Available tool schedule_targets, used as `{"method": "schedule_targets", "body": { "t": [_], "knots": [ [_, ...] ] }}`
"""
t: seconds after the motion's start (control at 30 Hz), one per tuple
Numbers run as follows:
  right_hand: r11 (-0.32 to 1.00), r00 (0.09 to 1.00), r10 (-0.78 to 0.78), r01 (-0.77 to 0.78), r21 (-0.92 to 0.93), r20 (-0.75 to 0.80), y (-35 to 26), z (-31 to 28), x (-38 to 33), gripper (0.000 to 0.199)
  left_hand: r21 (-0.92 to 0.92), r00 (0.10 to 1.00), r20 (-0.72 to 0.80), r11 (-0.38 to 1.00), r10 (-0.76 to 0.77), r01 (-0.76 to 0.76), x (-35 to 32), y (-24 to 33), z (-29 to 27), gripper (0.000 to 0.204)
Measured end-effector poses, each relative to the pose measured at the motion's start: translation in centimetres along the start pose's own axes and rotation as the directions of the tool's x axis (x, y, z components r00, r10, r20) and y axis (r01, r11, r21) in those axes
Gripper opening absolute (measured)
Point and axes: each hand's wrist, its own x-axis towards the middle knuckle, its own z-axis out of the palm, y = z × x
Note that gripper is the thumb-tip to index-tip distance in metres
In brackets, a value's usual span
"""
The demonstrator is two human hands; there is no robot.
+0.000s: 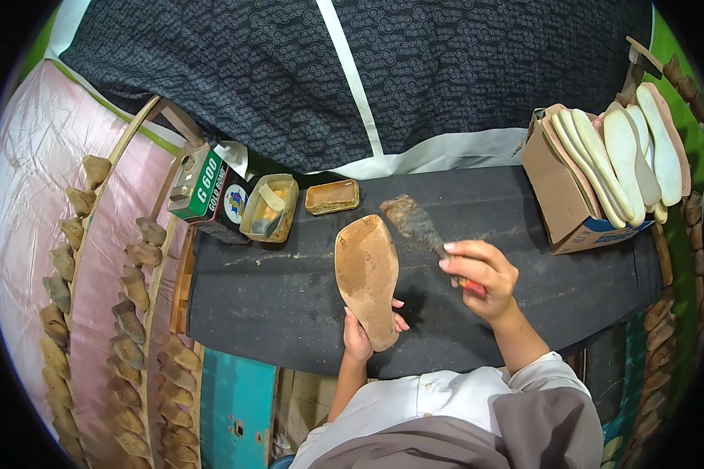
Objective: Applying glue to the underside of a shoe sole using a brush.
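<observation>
My left hand (357, 338) grips the narrow heel end of a brown shoe insole (367, 277), held tilted up over the black-covered table. The insole's upper face has a darker, damp-looking patch toward the wide end. To the right, my right hand (487, 277) is closed round the red handle of a brush (414, 222). The brush head is dark and caked, pointing up and left, just beyond the insole's right edge and apart from it. Part of the handle is hidden by my fingers.
A green and black metal can (215, 195) stands at the back left, beside a crusted yellowish tub (288, 223) with a scraper-like piece inside. Right of it is a small shallow tray (334, 209). A cardboard box (554, 184) holds several pale insoles (624, 156). Racks of shoe lasts (133, 288) flank the table (281, 313).
</observation>
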Motion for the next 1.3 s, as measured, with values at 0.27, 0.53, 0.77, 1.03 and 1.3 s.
{"method": "schedule_targets", "body": {
  "t": [0.27,0.53,0.77,1.03,1.3],
  "knots": [
    [0.954,0.950,-0.277,0.253,0.163,0.147,0.0,0.7,0.0,0.016,-0.037,0.996,-0.060,0.997,0.059,-0.062,0.2,0.1,0.9,0.074],
    [0.992,0.996,-0.092,0.090,0.083,0.012,-0.1,-0.2,-0.9,0.029,-0.032,1.000,-0.018,0.999,0.025,-0.026,-0.9,-0.4,0.6,0.074],
    [0.994,0.994,-0.097,0.094,0.054,0.057,0.0,-0.6,-0.8,0.032,-0.079,0.997,-0.056,0.995,0.048,-0.053,-1.5,-0.8,2.1,0.073],
    [0.985,0.989,-0.136,0.141,0.099,-0.048,-0.8,-3.5,-0.9,0.042,-0.086,0.995,-0.085,0.995,0.042,-0.049,-2.0,-1.1,4.7,0.072],
    [0.985,0.989,-0.105,0.089,0.145,0.107,-0.7,-5.0,-1.4,0.038,-0.050,0.987,-0.152,0.997,0.047,-0.055,-2.4,-1.3,7.5,0.074]
  ]
}}
